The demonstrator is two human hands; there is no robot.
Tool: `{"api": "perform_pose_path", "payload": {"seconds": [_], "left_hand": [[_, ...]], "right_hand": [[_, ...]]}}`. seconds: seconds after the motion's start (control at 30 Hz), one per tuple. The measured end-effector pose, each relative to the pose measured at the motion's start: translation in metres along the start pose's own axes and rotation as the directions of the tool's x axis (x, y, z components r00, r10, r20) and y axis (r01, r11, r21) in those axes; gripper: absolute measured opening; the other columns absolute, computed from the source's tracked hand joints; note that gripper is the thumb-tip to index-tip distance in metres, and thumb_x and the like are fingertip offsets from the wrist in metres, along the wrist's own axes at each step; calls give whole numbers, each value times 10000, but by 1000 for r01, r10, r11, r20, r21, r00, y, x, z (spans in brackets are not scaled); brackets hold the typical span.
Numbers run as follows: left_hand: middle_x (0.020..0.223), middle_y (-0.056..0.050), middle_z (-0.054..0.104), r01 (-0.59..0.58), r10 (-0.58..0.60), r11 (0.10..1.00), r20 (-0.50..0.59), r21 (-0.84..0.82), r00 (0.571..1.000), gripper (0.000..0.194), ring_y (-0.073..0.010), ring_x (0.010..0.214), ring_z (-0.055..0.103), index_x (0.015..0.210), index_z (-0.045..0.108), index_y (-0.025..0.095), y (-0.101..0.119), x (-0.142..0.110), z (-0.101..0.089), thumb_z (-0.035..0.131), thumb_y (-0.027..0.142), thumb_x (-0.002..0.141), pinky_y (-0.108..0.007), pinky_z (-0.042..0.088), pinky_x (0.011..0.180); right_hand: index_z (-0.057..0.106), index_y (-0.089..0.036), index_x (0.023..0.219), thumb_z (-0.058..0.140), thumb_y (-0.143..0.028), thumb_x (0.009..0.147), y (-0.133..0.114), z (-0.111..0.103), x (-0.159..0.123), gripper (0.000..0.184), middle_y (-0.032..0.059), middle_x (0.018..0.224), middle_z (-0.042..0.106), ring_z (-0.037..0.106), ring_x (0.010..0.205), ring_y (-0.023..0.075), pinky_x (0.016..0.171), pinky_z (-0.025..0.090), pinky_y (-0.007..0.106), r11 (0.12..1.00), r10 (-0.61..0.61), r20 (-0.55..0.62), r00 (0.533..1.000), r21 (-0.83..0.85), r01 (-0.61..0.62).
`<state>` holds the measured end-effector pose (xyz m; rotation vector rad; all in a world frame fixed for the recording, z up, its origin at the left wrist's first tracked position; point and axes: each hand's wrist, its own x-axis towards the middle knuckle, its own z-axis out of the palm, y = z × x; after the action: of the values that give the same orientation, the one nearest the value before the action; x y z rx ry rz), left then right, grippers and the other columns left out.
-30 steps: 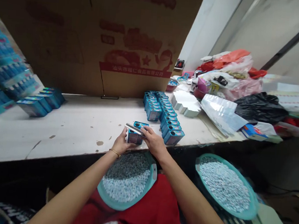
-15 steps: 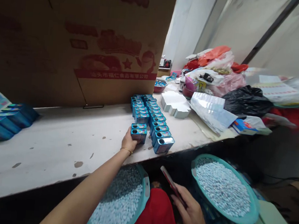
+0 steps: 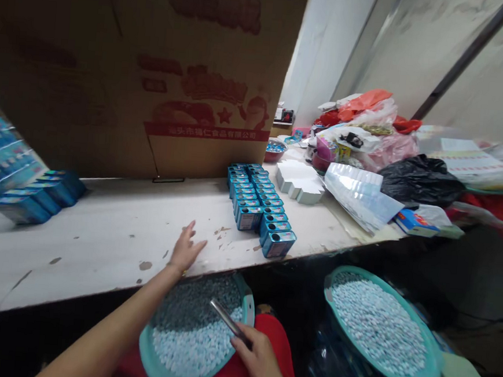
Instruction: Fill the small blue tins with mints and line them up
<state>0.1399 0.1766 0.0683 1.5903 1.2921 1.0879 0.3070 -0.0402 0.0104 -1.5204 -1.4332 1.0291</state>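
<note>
My left hand (image 3: 187, 249) is open with its fingers apart, over the front part of the white tabletop and left of the blue tins (image 3: 249, 217). These small boxy tins stand upright in two rows that run back toward the carton, touching one another. My right hand (image 3: 256, 348) is closed round a slim, flat, silvery bar (image 3: 229, 318), whose exact kind I cannot make out. The bar's far end is over a turquoise basin (image 3: 248, 310) full of small pale blue and white pieces (image 3: 191, 346). A shadow darkens the back half of those pieces.
A large cardboard carton (image 3: 211, 150) stands behind the tabletop (image 3: 113, 224). More blue packs (image 3: 42, 195) lie at the left. White blocks (image 3: 299, 180), a plastic sheet (image 3: 356, 188) and a pile of bags (image 3: 369, 128) are at the right. A second filled turquoise basin (image 3: 433, 365) sits lower right.
My left hand has let go of two tins, now at the near end of the left row, and moved left. My right hand has brought the bar left over the near basin.
</note>
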Motion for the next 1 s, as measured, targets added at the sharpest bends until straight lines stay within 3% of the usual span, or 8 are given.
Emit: {"api": "perform_pose_path", "payload": {"seconds": [0.1,0.23,0.3,0.4,0.5,0.6,0.8,1.0], "left_hand": [[1236,-113,401,-38,63,994,-253,104,965,603,-236,1088,444,1202,362,210,-31,-54,-99,584,333,656,-386,403,869],[1197,-110,439,184,44,940,-637,287,770,606,-217,1045,479,1196,357,195,-70,-151,-244,581,329,649,-374,422,849],[1117,-118,499,385,3,848,-730,363,684,572,-213,986,512,1153,398,149,-89,-211,-305,575,341,644,-376,424,836],[982,-114,568,609,-186,674,-702,418,688,511,-220,913,540,1032,483,110,-113,-299,-359,578,394,619,-379,420,821],[946,-108,588,638,-393,596,-517,487,761,545,-237,887,550,992,516,128,-129,-360,-359,607,451,563,-380,421,803],[1055,-119,558,544,-413,618,-354,568,839,579,-270,1006,497,1048,512,169,-136,-379,-325,630,423,541,-412,355,878],[1195,-148,459,546,-492,748,-239,376,838,741,-375,1157,329,947,578,186,-146,-347,-277,747,198,226,-491,225,953],[1115,-91,515,495,-467,869,-304,20,831,427,-248,1016,496,879,546,200,-116,-335,-297,561,501,576,-398,395,847]], "right_hand": [[646,-183,824,326,-409,799,15,41,29,392,29,658,634,575,629,169,593,463,279,998,46,88,995,-38,-43],[627,-139,868,383,-421,701,48,82,42,409,62,726,640,572,689,199,639,450,317,989,79,118,990,-135,-63],[632,-145,792,402,-435,657,61,92,43,394,79,747,644,571,734,218,687,438,328,973,112,160,981,-218,-75],[624,-167,770,439,-471,616,74,96,46,387,75,759,649,571,719,216,678,436,303,952,157,263,952,-297,-76],[620,-169,782,447,-484,610,77,94,44,399,70,767,654,572,722,211,668,431,283,942,188,317,930,-326,-80],[628,-180,760,460,-473,599,75,93,40,375,54,747,661,575,720,210,657,429,278,929,211,308,928,-358,-93],[643,-180,736,459,-465,587,67,97,35,371,47,711,664,574,666,207,614,429,287,917,204,298,932,-390,-76],[647,-175,722,458,-460,581,61,97,34,370,50,693,658,570,655,200,614,428,282,925,189,271,944,-371,-78]]}}
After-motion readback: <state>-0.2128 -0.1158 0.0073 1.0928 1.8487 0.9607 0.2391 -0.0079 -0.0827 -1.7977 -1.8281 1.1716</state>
